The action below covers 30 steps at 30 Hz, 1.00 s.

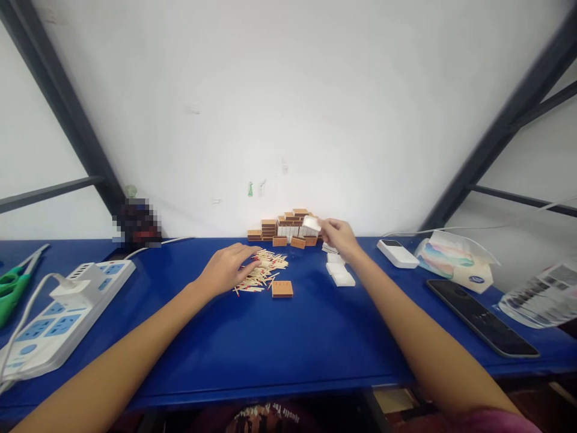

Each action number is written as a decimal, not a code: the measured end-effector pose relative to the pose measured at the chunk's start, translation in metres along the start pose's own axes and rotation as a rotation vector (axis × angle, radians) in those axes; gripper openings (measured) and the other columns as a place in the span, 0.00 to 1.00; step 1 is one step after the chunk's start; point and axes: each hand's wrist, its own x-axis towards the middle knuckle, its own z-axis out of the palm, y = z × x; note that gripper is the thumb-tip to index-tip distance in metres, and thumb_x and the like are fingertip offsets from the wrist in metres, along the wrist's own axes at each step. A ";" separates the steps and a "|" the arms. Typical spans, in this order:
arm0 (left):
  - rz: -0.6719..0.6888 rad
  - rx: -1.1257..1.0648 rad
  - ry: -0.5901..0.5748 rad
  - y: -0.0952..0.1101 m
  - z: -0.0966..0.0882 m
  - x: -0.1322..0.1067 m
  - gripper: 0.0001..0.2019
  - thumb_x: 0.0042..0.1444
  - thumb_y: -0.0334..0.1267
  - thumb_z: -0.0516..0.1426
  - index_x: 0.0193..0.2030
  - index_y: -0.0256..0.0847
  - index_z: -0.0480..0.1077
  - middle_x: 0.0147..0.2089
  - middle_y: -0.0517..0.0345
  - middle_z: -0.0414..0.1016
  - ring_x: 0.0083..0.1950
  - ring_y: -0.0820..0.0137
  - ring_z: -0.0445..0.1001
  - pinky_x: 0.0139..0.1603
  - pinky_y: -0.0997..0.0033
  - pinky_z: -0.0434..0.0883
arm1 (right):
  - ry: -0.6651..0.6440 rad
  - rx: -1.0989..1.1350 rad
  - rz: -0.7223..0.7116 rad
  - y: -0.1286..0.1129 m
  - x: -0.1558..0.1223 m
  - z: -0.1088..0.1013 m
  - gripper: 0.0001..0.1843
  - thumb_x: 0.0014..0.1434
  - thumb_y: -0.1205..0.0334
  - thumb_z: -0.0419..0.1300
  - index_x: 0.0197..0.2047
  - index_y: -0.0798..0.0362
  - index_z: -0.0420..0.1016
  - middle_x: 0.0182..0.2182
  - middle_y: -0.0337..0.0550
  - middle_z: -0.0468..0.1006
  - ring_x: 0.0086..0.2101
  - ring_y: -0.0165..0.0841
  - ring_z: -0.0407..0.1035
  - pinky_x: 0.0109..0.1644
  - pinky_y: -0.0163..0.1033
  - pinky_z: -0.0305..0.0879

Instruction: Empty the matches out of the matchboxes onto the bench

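Note:
My right hand (340,236) pinches a white matchbox tray (311,224) in front of the stacked matchboxes (295,219) by the wall. My left hand (228,267) lies over the left side of a heap of loose matches (270,262). Its fingers are stretched out with the thumb apart, and I see nothing gripped in it. A single brown matchbox (282,289) lies just in front of the heap. Several more white trays (341,275) lie in a row below my right hand.
A white power strip (85,304) and green-handled scissors (13,285) lie at the left. On the right are a white device (397,254), a tissue pack (460,264), a black phone (482,317) and a clear plastic bag (541,294). The blue table (252,355) meets the wall behind.

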 end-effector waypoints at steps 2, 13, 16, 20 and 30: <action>0.012 -0.014 -0.015 0.000 0.000 0.001 0.14 0.76 0.46 0.56 0.59 0.42 0.77 0.52 0.50 0.86 0.51 0.61 0.83 0.51 0.62 0.80 | 0.040 -0.034 0.010 0.010 0.012 -0.028 0.24 0.60 0.38 0.63 0.25 0.50 0.71 0.17 0.36 0.66 0.20 0.29 0.56 0.26 0.38 0.53; 0.037 -0.164 -0.037 0.032 0.002 0.005 0.13 0.72 0.49 0.61 0.50 0.43 0.81 0.46 0.51 0.85 0.50 0.59 0.79 0.49 0.58 0.79 | -0.394 -0.576 0.179 0.025 0.018 -0.105 0.25 0.56 0.40 0.67 0.21 0.52 0.74 0.20 0.43 0.71 0.24 0.33 0.61 0.30 0.41 0.56; 0.003 -0.166 -0.105 0.042 0.010 0.002 0.19 0.67 0.54 0.65 0.56 0.43 0.81 0.61 0.46 0.81 0.66 0.49 0.73 0.64 0.43 0.76 | -0.267 -0.717 0.057 0.023 0.018 -0.100 0.20 0.59 0.46 0.67 0.24 0.50 0.76 0.24 0.46 0.75 0.28 0.38 0.67 0.33 0.43 0.59; -0.013 -0.154 -0.219 0.047 0.022 -0.001 0.18 0.63 0.55 0.68 0.48 0.43 0.83 0.73 0.45 0.71 0.78 0.41 0.61 0.74 0.32 0.66 | -0.195 -0.753 -0.057 0.023 0.018 -0.086 0.17 0.62 0.51 0.66 0.26 0.50 0.74 0.25 0.44 0.74 0.28 0.36 0.66 0.34 0.42 0.57; -0.107 -0.114 0.143 0.031 0.014 0.006 0.16 0.65 0.48 0.68 0.51 0.41 0.77 0.52 0.48 0.83 0.56 0.54 0.77 0.59 0.48 0.76 | -0.580 0.116 0.048 -0.027 -0.031 0.017 0.25 0.58 0.38 0.70 0.42 0.54 0.84 0.38 0.49 0.84 0.29 0.32 0.73 0.21 0.33 0.62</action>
